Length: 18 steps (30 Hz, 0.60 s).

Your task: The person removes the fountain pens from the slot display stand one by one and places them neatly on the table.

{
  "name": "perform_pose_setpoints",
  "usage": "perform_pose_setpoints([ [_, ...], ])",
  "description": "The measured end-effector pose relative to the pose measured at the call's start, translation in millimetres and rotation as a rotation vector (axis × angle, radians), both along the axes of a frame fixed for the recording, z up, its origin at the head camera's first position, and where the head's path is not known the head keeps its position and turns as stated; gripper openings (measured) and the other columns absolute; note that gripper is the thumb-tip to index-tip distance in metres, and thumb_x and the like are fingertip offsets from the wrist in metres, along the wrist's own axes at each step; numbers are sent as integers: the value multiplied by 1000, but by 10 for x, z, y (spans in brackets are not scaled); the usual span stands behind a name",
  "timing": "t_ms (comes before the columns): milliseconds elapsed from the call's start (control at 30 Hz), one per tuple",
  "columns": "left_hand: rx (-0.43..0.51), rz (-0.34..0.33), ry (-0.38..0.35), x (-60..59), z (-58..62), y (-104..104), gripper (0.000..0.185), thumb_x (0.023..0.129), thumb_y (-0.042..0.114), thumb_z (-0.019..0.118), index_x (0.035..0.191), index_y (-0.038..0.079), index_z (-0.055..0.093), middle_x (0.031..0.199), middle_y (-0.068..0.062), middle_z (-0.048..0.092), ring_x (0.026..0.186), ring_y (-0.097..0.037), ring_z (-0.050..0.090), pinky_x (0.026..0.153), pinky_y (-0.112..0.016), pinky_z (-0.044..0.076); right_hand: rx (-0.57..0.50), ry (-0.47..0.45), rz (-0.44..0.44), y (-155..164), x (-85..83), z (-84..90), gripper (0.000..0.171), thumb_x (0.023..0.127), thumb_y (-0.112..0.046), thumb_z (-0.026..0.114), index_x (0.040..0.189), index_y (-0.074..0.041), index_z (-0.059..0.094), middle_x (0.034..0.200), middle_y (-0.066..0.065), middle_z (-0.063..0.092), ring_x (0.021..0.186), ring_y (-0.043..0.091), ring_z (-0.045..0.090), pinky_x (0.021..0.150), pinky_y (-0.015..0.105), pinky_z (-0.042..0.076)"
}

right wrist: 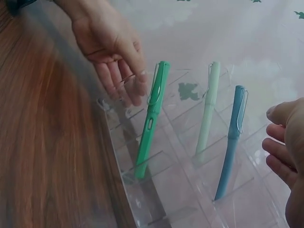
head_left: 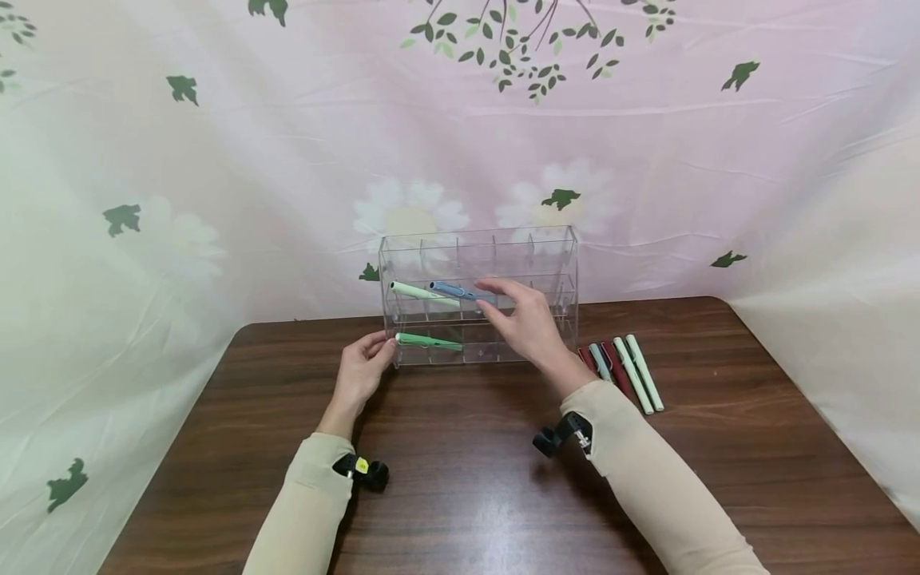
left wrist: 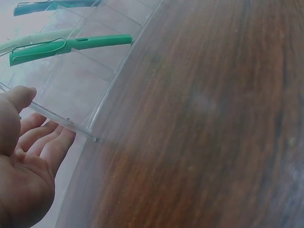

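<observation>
Against the clear rack (head_left: 546,255), both hands, left (head_left: 362,369) and right (head_left: 525,319), lie open, so a nudge might roll the blue pen (head_left: 454,291) out.

Clear glossy acrylic pen rack (head_left: 546,247); smooth plastic green pen (head_left: 428,341), wire metal clip. Dark wood-grain table (head_left: 460,495), slight sheen. Matt floral cloth backdrop (head_left: 216,160), creased. Beige knit sleeves (head_left: 661,487).

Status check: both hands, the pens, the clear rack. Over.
Left hand open, steadying clear rack. Right hand open, by blue pen. Three pens racked; spare pens on table. Nothing blocking.
</observation>
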<state>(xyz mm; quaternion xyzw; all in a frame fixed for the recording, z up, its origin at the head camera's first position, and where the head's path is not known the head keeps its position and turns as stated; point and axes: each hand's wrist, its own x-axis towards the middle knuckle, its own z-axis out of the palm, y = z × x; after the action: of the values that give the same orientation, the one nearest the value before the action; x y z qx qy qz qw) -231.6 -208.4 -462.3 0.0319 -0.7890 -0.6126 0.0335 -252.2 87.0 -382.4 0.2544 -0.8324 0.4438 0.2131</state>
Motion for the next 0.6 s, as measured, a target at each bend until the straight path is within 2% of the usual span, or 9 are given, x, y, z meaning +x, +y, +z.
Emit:
perform_pose_setpoints([
  [367,-1,1,-7,10,-8,-5,43,111,16,63,147,-6,61,142,-29,68,133,-39,68,96,-17,59,8,-139,-9,-184,-94,94,37,102,-16,77,137,-5,73,139,14,75,134,35,68,116,54,53],
  [600,9,4,-11,11,8,6,42,110,15,63,147,-6,61,142,-29,68,133,-39,68,94,-15,59,50,-216,-13,-263,-160,122,40,103,-20,76,141,-7,71,142,13,73,136,34,67,114,57,54],
])
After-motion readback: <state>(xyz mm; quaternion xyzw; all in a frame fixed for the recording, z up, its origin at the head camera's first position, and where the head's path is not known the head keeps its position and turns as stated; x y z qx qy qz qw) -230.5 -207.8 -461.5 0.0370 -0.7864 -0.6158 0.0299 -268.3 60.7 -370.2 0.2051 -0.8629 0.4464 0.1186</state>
